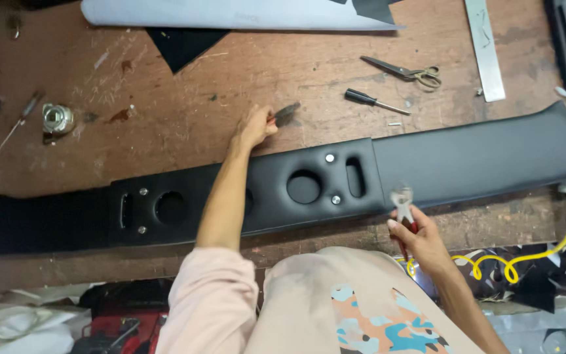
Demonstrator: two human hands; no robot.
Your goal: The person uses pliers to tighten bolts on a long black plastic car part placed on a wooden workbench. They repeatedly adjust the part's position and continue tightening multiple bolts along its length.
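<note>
A long black upholstered panel (pixel 479 160) with round and slotted cut-outs and several metal fasteners lies across the brown wooden bench (pixel 185 111). My left hand (pixel 255 126) reaches over the panel and grips a small red-handled tool (pixel 283 115) with a dark blade on the bench behind it. My right hand (pixel 420 242) is at the panel's near edge and holds pliers (pixel 402 200) with their jaws pointing up against that edge.
Scissors (pixel 407 71) and a black-handled screwdriver (pixel 371 101) lie behind the panel. A metal ruler (pixel 484 49) is at the back right. A small metal tin (pixel 57 118) and another screwdriver (pixel 21 121) sit at left. A yellow coiled hose (pixel 506 265) hangs at right.
</note>
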